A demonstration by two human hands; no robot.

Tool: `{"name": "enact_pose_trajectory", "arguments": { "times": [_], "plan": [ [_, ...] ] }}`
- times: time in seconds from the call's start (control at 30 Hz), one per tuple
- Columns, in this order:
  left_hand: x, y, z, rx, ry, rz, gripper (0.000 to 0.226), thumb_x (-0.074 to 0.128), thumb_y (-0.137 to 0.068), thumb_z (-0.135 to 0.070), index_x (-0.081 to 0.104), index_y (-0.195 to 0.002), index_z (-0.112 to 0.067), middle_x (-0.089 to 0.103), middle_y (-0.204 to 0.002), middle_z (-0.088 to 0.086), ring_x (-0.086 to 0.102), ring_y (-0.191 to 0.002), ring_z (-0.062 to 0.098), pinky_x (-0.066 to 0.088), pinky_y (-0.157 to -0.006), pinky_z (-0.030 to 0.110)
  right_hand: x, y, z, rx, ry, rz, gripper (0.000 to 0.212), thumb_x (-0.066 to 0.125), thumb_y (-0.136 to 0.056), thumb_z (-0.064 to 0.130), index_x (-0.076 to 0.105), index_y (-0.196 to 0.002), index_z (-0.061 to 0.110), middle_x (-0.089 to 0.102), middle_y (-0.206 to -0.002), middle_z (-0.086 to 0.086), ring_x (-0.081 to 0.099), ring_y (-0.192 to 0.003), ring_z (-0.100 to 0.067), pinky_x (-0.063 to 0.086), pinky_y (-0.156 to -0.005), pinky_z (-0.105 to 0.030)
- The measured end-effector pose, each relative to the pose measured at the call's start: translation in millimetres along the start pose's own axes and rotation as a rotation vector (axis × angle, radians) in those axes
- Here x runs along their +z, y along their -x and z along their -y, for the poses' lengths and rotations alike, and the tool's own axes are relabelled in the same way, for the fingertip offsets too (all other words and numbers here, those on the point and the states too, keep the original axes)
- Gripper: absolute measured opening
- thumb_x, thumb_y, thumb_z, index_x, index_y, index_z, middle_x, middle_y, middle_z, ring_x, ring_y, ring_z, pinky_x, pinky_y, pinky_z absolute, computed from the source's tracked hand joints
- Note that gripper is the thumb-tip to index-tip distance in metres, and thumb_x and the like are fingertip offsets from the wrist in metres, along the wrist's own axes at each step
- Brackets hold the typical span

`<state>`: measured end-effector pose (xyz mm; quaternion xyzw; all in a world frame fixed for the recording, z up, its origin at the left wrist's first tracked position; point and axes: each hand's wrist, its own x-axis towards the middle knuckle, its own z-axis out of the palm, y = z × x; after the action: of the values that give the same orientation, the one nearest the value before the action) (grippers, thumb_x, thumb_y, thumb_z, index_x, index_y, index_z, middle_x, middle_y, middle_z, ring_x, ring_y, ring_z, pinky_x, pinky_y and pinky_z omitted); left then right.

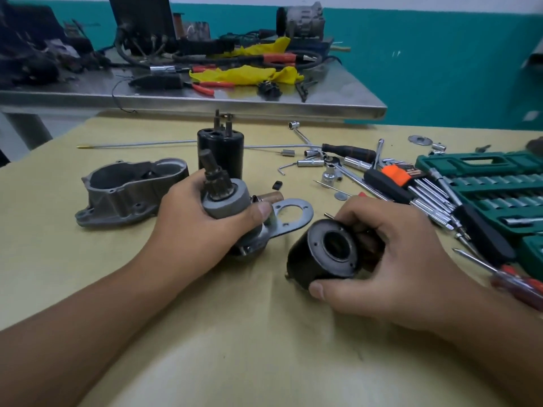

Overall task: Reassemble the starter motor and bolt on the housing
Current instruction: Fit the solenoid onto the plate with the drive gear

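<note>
A green socket set case (499, 189) lies open at the right, beside a bundle of hex keys (411, 183). At the far side, a steel table (264, 108) holds yellow rags (249, 74) and red-handled pliers (205, 86).

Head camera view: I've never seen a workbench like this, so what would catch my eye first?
Two bare hands in the middle: the left hand grips a grey geared shaft assembly with a flat metal plate, and the right hand holds a black cylindrical motor casing with its open end towards the camera. Behind the left hand lies an empty grey cast-metal housing. To the right, loose sockets and hex keys spread beside a green socket-set case.
</note>
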<state>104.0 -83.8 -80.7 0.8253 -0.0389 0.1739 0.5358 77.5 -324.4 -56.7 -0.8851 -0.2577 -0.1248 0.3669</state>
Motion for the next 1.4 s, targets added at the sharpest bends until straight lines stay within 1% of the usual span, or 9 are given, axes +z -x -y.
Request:
{"name": "enact_pose_trajectory", "arguments": {
  "times": [0.2, 0.33, 0.43, 0.53, 0.63, 0.73, 0.87, 1.03, 1.4],
  "plan": [
    [-5.5, -0.9, -5.6, 0.057, -0.098, 0.177, 0.071, 0.089, -0.047, -0.066, 0.058, -0.105, -0.038, 0.073, -0.098, -0.017, 0.073, -0.087, 0.003, 0.056, -0.075, 0.028, 2.6, 0.8, -2.6, 0.027, -0.115, -0.079, 0.047, 0.084, -0.05, 0.047, 0.062, -0.075, 0.014, 0.055, -0.063, -0.01, 0.046, -0.055, -0.029, 0.038, -0.048, -0.046],
    [-19.6, 5.2, -21.5, 0.248, 0.032, 0.015, 0.086, 0.089, -0.054, -0.062, 0.048, -0.127, -0.041, 0.067, -0.125, -0.009, 0.067, -0.114, 0.014, 0.056, -0.09, 0.042, 1.4, -2.3, -4.5, 0.024, -0.117, -0.032, 0.05, 0.082, -0.05, 0.051, 0.06, -0.076, 0.015, 0.055, -0.064, -0.01, 0.045, -0.057, -0.027, 0.038, -0.05, -0.045],
    [-29.1, 10.7, -45.3, 0.655, -0.366, -0.134, 0.054, 0.072, -0.084, -0.062, 0.055, -0.126, -0.031, 0.052, -0.136, -0.01, 0.055, -0.123, 0.017, 0.053, -0.094, 0.047, 0.0, -4.4, -7.7, 0.047, -0.162, 0.005, 0.051, 0.08, -0.049, 0.053, 0.059, -0.076, 0.016, 0.056, -0.066, -0.01, 0.047, -0.059, -0.03, 0.038, -0.05, -0.045],
    [-20.9, 8.8, -81.2, 0.936, -0.945, 0.091, 0.032, 0.062, -0.087, -0.048, 0.072, -0.105, -0.024, 0.067, -0.119, -0.006, 0.06, -0.112, 0.03, 0.045, -0.093, 0.052, -6.5, -5.4, -10.3, 0.052, -0.115, 0.007, 0.05, 0.08, -0.048, 0.053, 0.059, -0.075, 0.018, 0.056, -0.065, -0.008, 0.049, -0.058, -0.029, 0.04, -0.05, -0.045],
    [7.2, 1.1, -106.6, 0.599, -1.62, 0.573, 0.042, 0.051, -0.085, -0.068, 0.059, -0.095, -0.028, 0.062, -0.089, -0.008, 0.058, -0.096, 0.025, 0.037, -0.095, 0.052, -13.6, -6.5, -14.3, 0.047, -0.085, 0.02, 0.048, 0.08, -0.049, 0.053, 0.058, -0.075, 0.019, 0.054, -0.064, -0.007, 0.047, -0.057, -0.027, 0.039, -0.05, -0.044],
    [27.4, -5.3, -105.2, 0.501, -1.794, 0.705, 0.043, 0.049, -0.093, -0.06, 0.044, -0.077, -0.021, 0.057, -0.075, -0.001, 0.055, -0.07, 0.023, 0.026, -0.107, 0.061, -12.0, -7.0, -18.2, 0.077, -0.15, 0.027, 0.05, 0.082, -0.047, 0.053, 0.061, -0.08, 0.021, 0.061, -0.072, -0.014, 0.056, -0.065, -0.036, 0.047, -0.055, -0.051],
    [22.2, -4.9, -89.9, 0.632, -1.747, 0.613, 0.017, 0.042, -0.092, -0.026, 0.052, -0.079, -0.026, 0.062, -0.074, -0.005, 0.057, -0.065, 0.022, 0.001, -0.119, 0.069, 2.3, -8.1, -16.8, 0.112, -0.331, 0.055, 0.053, 0.088, -0.05, 0.052, 0.069, -0.091, 0.026, 0.07, -0.086, -0.003, 0.067, -0.079, -0.032, 0.054, -0.071, -0.056],
    [1.2, -0.1, -75.5, 0.743, -1.567, 0.453, 0.013, 0.047, -0.087, -0.034, 0.055, -0.082, -0.025, 0.066, -0.077, -0.006, 0.066, -0.074, 0.02, 0.024, -0.079, 0.041, 8.6, -7.1, -8.6, -0.013, -0.205, 0.154, 0.054, 0.093, -0.055, 0.052, 0.074, -0.101, 0.03, 0.072, -0.093, 0.012, 0.069, -0.09, -0.013, 0.055, -0.075, -0.037],
    [-5.7, 14.2, -59.9, 0.56, -0.55, 0.283, 0.041, 0.048, -0.093, -0.051, 0.073, -0.08, -0.021, 0.064, -0.063, -0.006, 0.062, -0.059, 0.014, 0.051, -0.052, 0.039, 3.5, -2.1, 0.4, -0.051, 0.11, -0.111, 0.046, 0.086, -0.054, 0.045, 0.055, -0.059, 0.012, 0.046, -0.055, 0.0, 0.042, -0.054, -0.018, 0.031, -0.051, -0.027]
  ]
}}
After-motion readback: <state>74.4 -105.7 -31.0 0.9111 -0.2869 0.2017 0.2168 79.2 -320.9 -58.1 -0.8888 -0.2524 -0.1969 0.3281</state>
